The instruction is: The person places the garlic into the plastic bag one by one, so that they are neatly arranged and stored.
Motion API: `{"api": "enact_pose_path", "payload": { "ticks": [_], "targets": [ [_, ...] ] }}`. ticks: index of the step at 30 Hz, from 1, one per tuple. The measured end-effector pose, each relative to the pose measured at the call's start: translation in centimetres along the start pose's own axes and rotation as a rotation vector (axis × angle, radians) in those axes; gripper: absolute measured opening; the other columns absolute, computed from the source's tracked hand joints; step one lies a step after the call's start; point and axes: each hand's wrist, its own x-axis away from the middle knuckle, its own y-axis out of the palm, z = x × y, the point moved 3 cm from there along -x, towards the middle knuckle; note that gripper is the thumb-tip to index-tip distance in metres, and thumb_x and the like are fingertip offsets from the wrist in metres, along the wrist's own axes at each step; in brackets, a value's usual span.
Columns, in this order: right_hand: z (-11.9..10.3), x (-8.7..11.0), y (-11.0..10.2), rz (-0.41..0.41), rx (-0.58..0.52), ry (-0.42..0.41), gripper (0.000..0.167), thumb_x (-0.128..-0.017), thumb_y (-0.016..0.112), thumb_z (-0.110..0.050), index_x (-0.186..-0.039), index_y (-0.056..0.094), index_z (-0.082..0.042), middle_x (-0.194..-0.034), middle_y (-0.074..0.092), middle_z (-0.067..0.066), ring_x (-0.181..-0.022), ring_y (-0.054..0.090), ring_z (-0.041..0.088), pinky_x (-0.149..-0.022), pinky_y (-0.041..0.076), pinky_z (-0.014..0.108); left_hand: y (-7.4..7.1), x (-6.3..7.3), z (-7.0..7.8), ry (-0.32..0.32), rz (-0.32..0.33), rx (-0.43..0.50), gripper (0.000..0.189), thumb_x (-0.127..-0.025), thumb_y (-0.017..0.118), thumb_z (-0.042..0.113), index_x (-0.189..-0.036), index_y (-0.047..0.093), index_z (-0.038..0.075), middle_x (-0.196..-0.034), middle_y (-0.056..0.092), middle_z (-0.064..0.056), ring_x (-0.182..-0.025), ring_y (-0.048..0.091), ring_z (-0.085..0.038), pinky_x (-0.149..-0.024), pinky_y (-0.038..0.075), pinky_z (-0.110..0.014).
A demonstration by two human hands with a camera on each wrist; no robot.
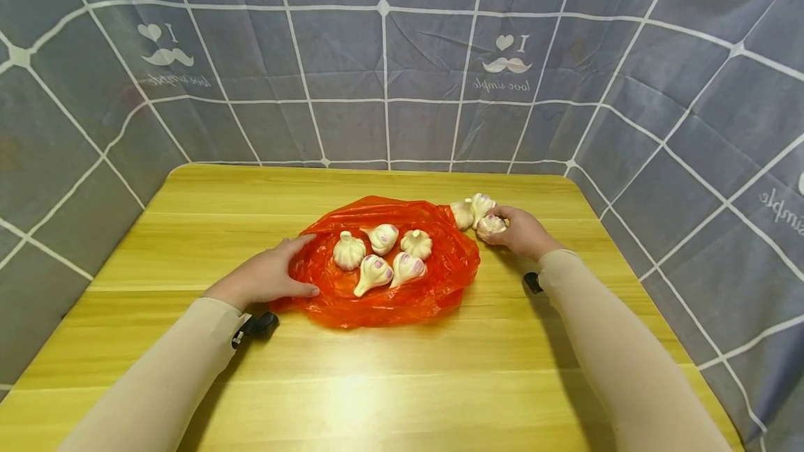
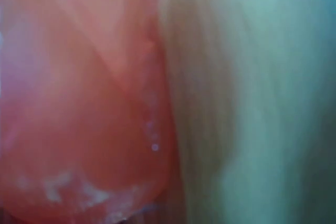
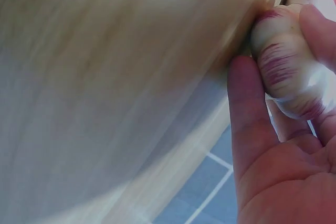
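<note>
A red plastic bag (image 1: 440, 284) lies spread on the table, with several garlic bulbs (image 1: 349, 251) on it. My left hand (image 1: 266, 277) rests at the bag's left side, thumb and fingers spread wide apart along its edge. Off the bag's right rear side, my right hand (image 1: 521, 232) grips a garlic bulb (image 1: 492, 227) between thumb and fingers; purple streaks mark its white skin in the right wrist view. Two more bulbs (image 1: 462, 214) sit right beside it. Blurred red plastic (image 2: 89, 119) fills much of the left wrist view.
The light wooden table (image 1: 352, 382) stretches out around the bag. Grey curtain (image 1: 427, 54) with white grid lines stands along its back and sides. Dark wrist cameras (image 1: 260, 325) hang under both sleeves.
</note>
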Motion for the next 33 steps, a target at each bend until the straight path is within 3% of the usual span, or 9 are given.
{"api": "enact_pose_path", "payload": {
  "ticks": [16, 27, 33],
  "targets": [
    [0.0, 0.1, 0.02, -0.006, -0.045, 0.027, 0.064, -0.092, 0.081, -0.019, -0.148, 0.055, 0.0, -0.145, 0.058, 0.03, -0.122, 0.054, 0.039, -0.115, 0.043, 0.056, -0.06, -0.11, -0.06, -0.006, -0.005, 0.0, 0.111, -0.081, 0.085, 0.056, -0.167, 0.027, 0.02, -0.167, 0.033, -0.03, -0.156, 0.02, -0.058, -0.119, 0.029, -0.077],
    [-0.04, 0.06, 0.13, -0.004, -0.064, 0.043, 0.065, -0.091, 0.081, -0.017, -0.147, 0.055, 0.0, -0.142, 0.059, 0.029, -0.115, 0.055, 0.036, -0.106, 0.047, 0.048, 0.01, -0.11, 0.0, -0.012, -0.01, 0.009, 0.111, -0.08, 0.086, 0.054, -0.168, 0.027, 0.02, -0.168, 0.031, -0.03, -0.157, 0.018, -0.058, -0.119, 0.028, -0.077],
    [-0.01, 0.14, 0.1, -0.006, -0.056, 0.049, 0.065, -0.092, 0.079, -0.018, -0.149, 0.053, -0.001, -0.147, 0.057, 0.03, -0.12, 0.054, 0.037, -0.112, 0.045, 0.052, 0.05, -0.18, -0.01, -0.009, -0.008, 0.011, 0.111, -0.08, 0.086, 0.054, -0.168, 0.027, 0.02, -0.168, 0.032, -0.028, -0.157, 0.018, -0.058, -0.119, 0.028, -0.077]
  ]
}}
